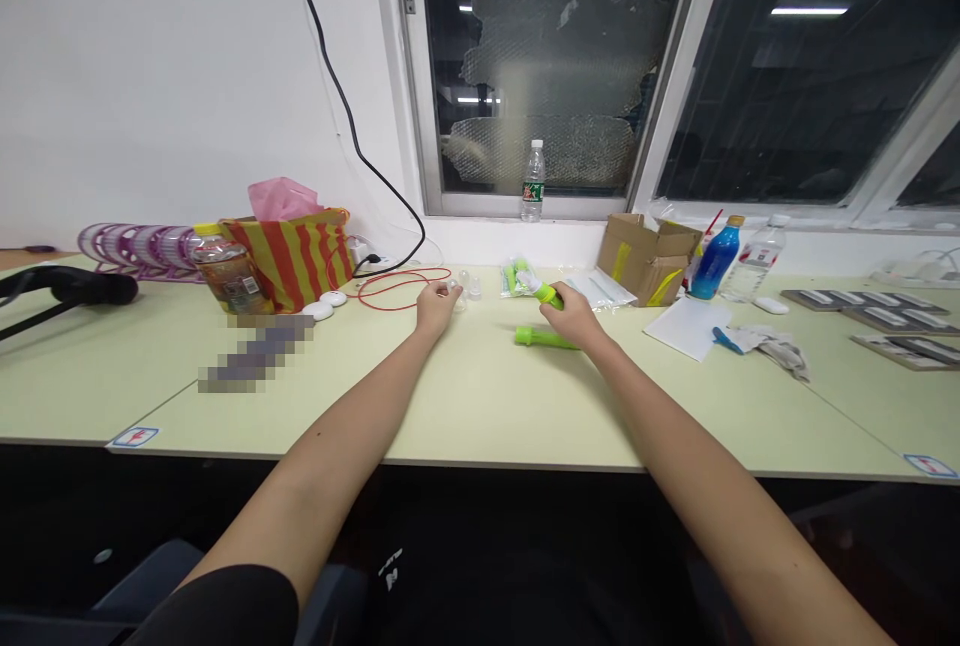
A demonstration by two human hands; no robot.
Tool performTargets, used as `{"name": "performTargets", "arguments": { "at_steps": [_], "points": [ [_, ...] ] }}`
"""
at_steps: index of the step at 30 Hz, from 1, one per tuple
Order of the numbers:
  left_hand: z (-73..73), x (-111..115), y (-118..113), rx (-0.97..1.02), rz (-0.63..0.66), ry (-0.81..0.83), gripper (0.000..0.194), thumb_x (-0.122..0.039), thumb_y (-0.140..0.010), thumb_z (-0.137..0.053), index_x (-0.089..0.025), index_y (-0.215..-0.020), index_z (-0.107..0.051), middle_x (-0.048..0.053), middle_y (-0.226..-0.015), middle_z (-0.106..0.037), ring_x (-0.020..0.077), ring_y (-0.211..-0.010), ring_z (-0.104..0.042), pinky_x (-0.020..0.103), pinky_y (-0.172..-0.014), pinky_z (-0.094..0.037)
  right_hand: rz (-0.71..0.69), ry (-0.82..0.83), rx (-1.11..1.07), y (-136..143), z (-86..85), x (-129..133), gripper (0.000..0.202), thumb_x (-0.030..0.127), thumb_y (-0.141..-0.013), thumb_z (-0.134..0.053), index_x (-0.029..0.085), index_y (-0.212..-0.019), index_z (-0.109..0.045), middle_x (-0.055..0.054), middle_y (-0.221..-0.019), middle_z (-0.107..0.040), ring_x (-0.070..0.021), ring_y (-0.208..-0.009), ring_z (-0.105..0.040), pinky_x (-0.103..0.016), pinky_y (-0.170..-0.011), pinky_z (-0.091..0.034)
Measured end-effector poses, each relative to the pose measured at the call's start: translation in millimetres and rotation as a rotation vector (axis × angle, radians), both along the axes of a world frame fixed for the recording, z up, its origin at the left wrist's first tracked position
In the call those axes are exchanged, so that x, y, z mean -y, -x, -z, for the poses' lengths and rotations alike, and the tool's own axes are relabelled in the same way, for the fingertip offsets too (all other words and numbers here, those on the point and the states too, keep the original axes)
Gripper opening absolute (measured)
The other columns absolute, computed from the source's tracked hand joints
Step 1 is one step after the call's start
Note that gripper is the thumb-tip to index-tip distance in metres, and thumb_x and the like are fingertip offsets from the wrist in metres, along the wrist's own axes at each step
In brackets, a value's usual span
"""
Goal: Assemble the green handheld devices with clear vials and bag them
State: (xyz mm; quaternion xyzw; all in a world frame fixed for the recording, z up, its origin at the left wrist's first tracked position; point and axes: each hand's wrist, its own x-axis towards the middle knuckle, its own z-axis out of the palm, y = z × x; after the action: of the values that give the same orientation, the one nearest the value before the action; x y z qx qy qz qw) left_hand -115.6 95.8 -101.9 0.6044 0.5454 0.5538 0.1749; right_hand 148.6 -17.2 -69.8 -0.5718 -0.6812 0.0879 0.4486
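My right hand (576,314) is closed around a bright green tool (550,296) with a whitish tip that points up and left. Just below that hand, a green tube (541,337) lies on the pale table (495,416). My left hand (437,309) has its fingers pressed together beside some small clear plastic pieces (474,286); what the fingers hold, if anything, is too small to name. Behind my right hand lies a clear packet with green items (514,276).
A striped bag (296,261), a tea bottle (231,271) and a red cable (390,306) are on the left. To the right are a cardboard box (649,261), a blue bottle (718,261), white paper (686,328) and a glove (772,346). A water bottle (533,186) stands on the sill.
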Motion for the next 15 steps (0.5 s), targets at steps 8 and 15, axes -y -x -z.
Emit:
{"name": "performTargets", "arguments": {
  "at_steps": [8,15],
  "points": [
    [5.9,-4.5,-2.7,-0.110,0.037,0.044,0.026,-0.038,-0.075,-0.068,-0.016,-0.090,-0.065,0.005,-0.089,-0.066,0.0183,-0.082,-0.060,0.032,-0.080,-0.045,-0.002,0.005,0.001,-0.3,1.0,-0.9,0.019,0.032,-0.074,-0.051,0.021,-0.088,-0.055,-0.001,-0.079,-0.056,-0.0187,-0.073,-0.049,-0.030,-0.066,-0.035],
    [10.9,-15.0,-1.4,-0.118,0.001,0.072,0.029,-0.027,-0.072,-0.072,-0.018,-0.097,-0.060,0.005,-0.094,-0.067,0.0178,-0.086,-0.061,0.031,-0.081,-0.045,0.001,0.010,0.015,0.4,0.8,-0.1,0.019,0.033,-0.074,-0.051,0.021,-0.087,-0.055,-0.001,-0.078,-0.055,-0.0189,-0.073,-0.048,-0.030,-0.066,-0.035]
  ]
}}
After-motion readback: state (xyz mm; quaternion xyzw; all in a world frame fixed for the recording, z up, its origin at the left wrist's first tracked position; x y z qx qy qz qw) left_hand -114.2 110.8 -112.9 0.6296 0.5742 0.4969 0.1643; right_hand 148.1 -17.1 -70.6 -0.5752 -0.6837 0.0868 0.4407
